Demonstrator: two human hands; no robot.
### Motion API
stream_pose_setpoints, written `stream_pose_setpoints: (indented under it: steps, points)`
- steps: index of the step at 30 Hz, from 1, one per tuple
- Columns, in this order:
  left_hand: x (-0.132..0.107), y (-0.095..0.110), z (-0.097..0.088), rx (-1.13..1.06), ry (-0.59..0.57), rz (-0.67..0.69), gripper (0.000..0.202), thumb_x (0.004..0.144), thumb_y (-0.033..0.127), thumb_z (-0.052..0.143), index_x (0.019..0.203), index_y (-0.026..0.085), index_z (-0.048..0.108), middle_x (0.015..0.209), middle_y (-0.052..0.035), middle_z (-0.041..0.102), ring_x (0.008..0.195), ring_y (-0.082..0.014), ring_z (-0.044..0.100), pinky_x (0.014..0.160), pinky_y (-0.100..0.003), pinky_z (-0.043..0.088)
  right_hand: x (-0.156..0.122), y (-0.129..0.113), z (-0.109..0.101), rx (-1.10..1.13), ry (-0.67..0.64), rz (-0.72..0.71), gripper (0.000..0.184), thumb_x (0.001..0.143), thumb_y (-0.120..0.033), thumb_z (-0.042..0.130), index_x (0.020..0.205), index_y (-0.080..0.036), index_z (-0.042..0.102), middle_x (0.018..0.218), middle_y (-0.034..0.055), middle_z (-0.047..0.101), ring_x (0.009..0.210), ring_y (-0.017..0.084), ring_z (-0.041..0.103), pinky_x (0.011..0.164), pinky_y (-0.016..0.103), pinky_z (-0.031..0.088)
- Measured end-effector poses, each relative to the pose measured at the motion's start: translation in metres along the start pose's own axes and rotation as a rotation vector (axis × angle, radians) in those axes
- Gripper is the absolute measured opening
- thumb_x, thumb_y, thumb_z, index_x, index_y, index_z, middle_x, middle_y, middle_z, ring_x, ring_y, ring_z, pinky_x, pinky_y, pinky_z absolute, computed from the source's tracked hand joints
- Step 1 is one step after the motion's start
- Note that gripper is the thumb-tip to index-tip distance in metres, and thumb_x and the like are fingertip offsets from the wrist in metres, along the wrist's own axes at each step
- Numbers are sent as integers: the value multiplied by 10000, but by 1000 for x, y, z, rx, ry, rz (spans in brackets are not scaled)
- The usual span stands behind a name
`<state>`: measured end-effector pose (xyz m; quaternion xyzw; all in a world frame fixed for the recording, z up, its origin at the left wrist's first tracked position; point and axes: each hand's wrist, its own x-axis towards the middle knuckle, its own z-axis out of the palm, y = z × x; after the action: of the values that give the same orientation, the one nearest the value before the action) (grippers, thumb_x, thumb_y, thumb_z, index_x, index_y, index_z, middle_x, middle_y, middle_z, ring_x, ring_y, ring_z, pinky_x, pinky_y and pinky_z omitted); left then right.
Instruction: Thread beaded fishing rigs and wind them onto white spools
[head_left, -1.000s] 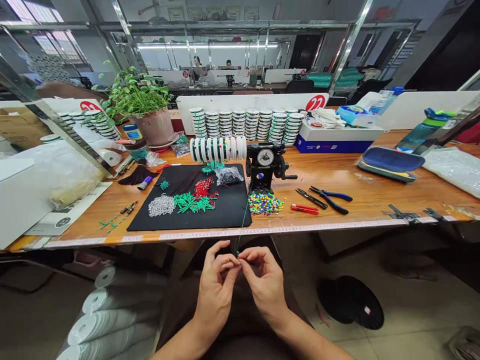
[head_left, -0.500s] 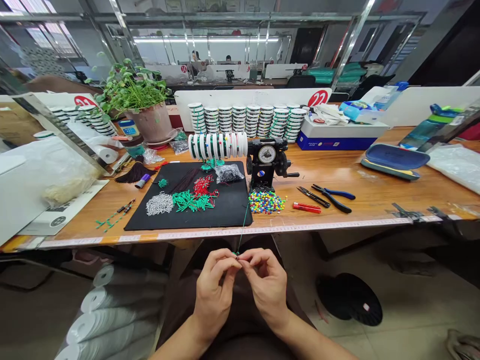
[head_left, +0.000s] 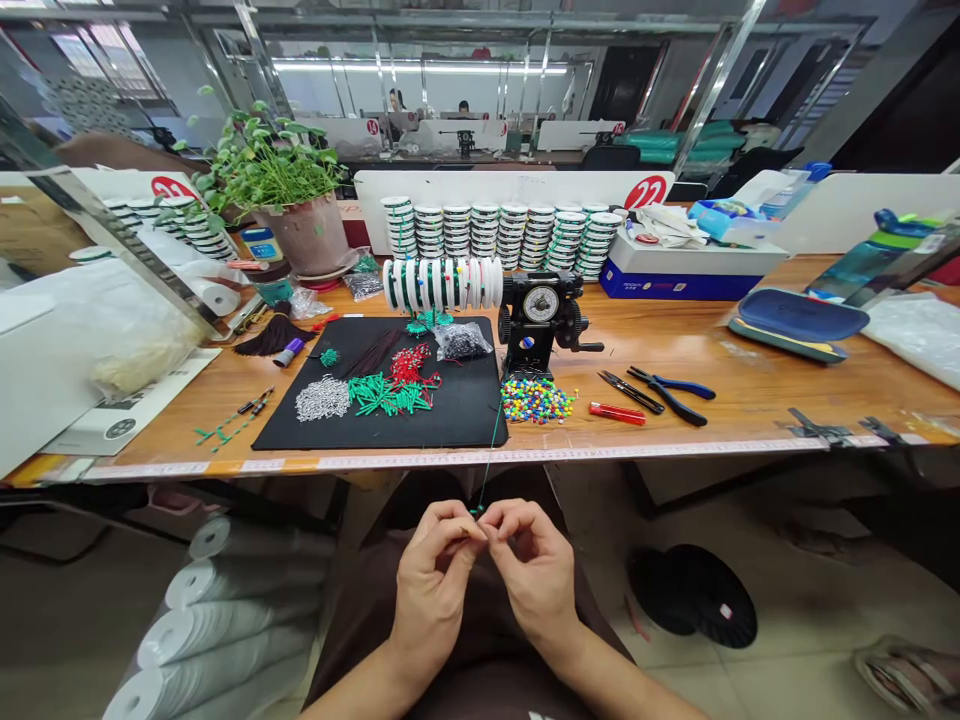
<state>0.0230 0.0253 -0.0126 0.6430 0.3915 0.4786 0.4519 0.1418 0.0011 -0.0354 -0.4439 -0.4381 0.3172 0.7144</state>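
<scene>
My left hand and my right hand meet in front of the table edge, over my lap. Thumb and forefinger of each hand are pinched together, fingertips touching. A thin green cord runs from the table edge down to the fingertips, where a small green knotted bit shows just above them. Both hands seem closed on this cord's end; the exact grip is too small to make out. On the black mat beyond lie green tube beads, red corded pieces and small silver parts.
A black hand-cranked winder carries a row of white spools. Multicoloured ball pins, tweezers, pliers and a red lighter lie right of the mat. A potted plant stands at the back left. Rolls lie below.
The camera view has shifted slightly, so the table sits a little right and higher. The fingertips have moved a little; both hands stay pinched together at the green cord.
</scene>
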Motion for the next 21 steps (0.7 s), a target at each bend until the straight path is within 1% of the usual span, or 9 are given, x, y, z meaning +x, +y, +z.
stream_pose_setpoints:
  steps: [6, 9, 13, 17, 19, 21]
  points:
    - [2, -1, 2, -33, 23, -26, 97, 876, 243, 693, 790, 215, 728, 931, -28, 622, 801, -116, 625, 651, -142, 501, -2, 4, 2, 32, 104, 25, 181, 854, -134, 737, 797, -225, 591, 817, -10, 695, 763, 133, 664, 721, 227, 551]
    - [2, -1, 1, -21, 14, 0, 90, 881, 222, 686, 801, 220, 727, 908, -20, 616, 786, -110, 619, 652, -142, 500, -2, 5, 2, 30, 83, 17, 177, 854, -123, 731, 795, -224, 598, 820, -7, 704, 764, 136, 670, 720, 230, 556]
    - [0, -4, 0, 8, -12, 36, 88, 891, 199, 676, 832, 231, 733, 885, -16, 610, 792, -112, 620, 689, -153, 511, -3, 5, 0, 23, 39, 2, 166, 862, -98, 701, 808, -228, 613, 834, -4, 713, 782, 139, 677, 734, 236, 561]
    - [1, -6, 1, 13, -1, 18, 76, 888, 214, 684, 859, 242, 748, 967, -32, 610, 811, -116, 631, 650, -149, 516, -2, 3, 3, 48, 107, 10, 171, 838, -100, 734, 819, -230, 624, 821, -10, 710, 769, 133, 682, 723, 222, 568]
    - [1, -5, 1, 11, 6, 28, 79, 887, 212, 685, 864, 250, 751, 966, -31, 609, 812, -117, 633, 643, -148, 518, -1, 2, 4, 51, 130, 5, 175, 830, -100, 746, 821, -230, 629, 826, -8, 714, 769, 133, 686, 725, 222, 573]
    - [1, -4, 2, 18, 14, 52, 86, 883, 200, 688, 856, 252, 750, 942, -25, 610, 805, -115, 633, 647, -146, 519, -1, 2, 4, 45, 123, -10, 176, 834, -92, 738, 816, -229, 629, 824, -6, 716, 764, 134, 687, 721, 225, 576]
